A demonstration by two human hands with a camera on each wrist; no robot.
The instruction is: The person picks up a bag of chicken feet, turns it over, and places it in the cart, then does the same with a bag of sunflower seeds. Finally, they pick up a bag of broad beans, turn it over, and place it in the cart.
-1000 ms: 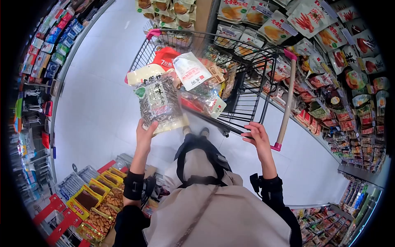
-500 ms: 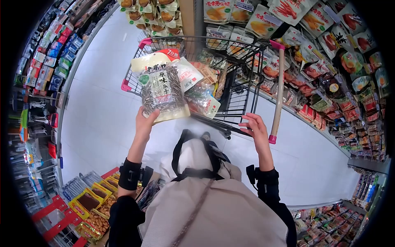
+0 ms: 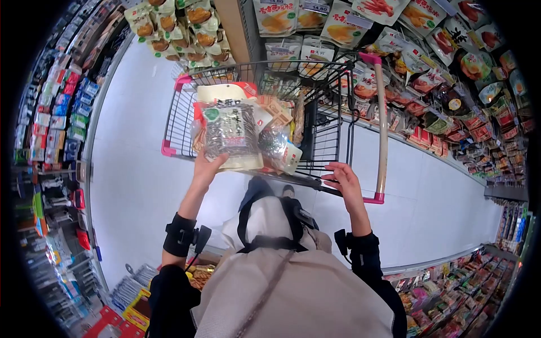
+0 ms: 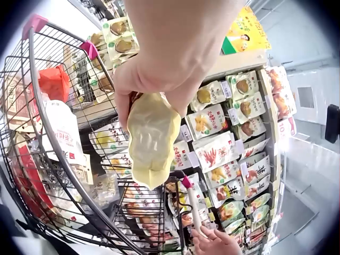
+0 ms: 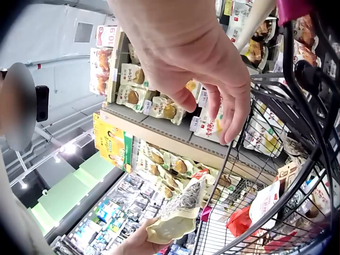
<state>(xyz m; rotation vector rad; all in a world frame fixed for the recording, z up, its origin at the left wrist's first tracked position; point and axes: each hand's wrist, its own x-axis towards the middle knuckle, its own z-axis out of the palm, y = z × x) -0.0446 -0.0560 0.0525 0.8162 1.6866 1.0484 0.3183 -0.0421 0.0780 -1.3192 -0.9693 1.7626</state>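
Observation:
A clear-fronted bag of sunflower seeds (image 3: pixel 234 132) with cream ends is in my left hand (image 3: pixel 207 172). The thumb lies over its near end, and the fingers go behind. In the left wrist view the bag's cream bottom (image 4: pixel 151 141) faces the camera. From the head it overlaps the left part of the shopping cart (image 3: pixel 169 112) and the packages inside. My right hand (image 3: pixel 344 183) hangs by the cart's near side, left of the handle (image 3: pixel 381 129). Its fingers are loosely bent with nothing in them, as the right wrist view also shows.
The cart's wire basket holds several packs, among them a red bag (image 4: pixel 53 82) and a white pouch (image 4: pixel 64 130). Shelves of hanging snack pouches (image 3: pixel 344 25) stand right behind the cart. Another shelf (image 3: pixel 62 121) runs along the left, across the pale floor (image 3: pixel 124 169).
The left hand has carried the sunflower seed bag further over the cart, where it now covers most of the white pouch. My right hand stays near the handle, fingers still loose. The head view has shifted.

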